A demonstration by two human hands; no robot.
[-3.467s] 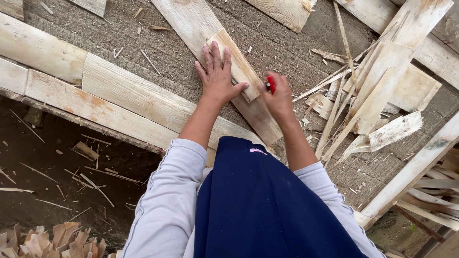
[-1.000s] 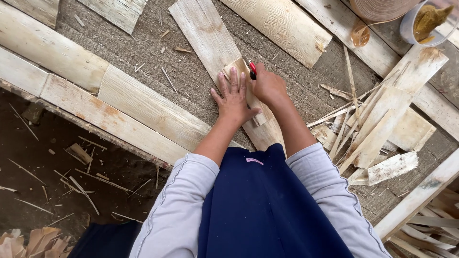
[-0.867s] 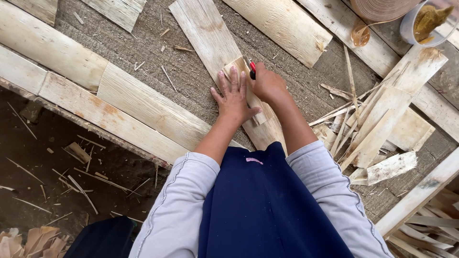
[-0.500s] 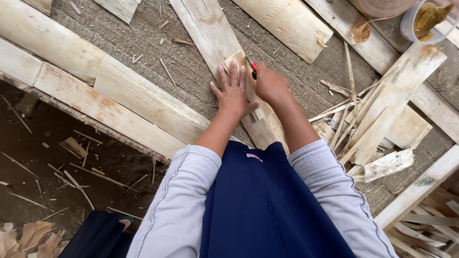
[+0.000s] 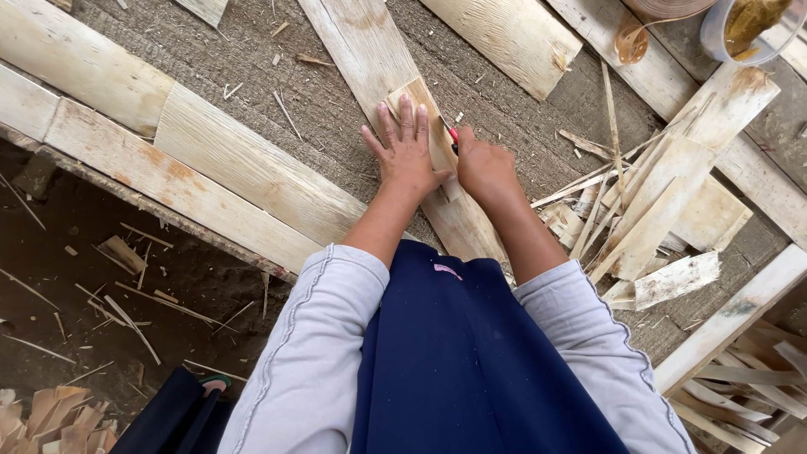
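Observation:
My left hand (image 5: pixel 408 150) lies flat, fingers spread, on a short pale wood veneer piece (image 5: pixel 423 105) that rests on a longer veneer strip (image 5: pixel 366 46). My right hand (image 5: pixel 486 168) is closed around a red-handled knife (image 5: pixel 453 138), whose blade touches the right edge of the short piece, close to my left thumb. Both strips lie on a rough grey work surface (image 5: pixel 332 126). Most of the knife is hidden inside my fist.
Wide veneer boards (image 5: pixel 210 160) lie along the left edge of the platform. A heap of offcuts and thin slivers (image 5: pixel 647 210) sits to the right. A tape roll (image 5: pixel 664 8) and a white pot of glue (image 5: pixel 744 29) stand at the top right. Dirt floor with scraps (image 5: pixel 101 286) is at lower left.
My right hand has drawn the knife down along the short piece's right edge towards me. My left hand stays pressed on the piece. The view has shifted slightly.

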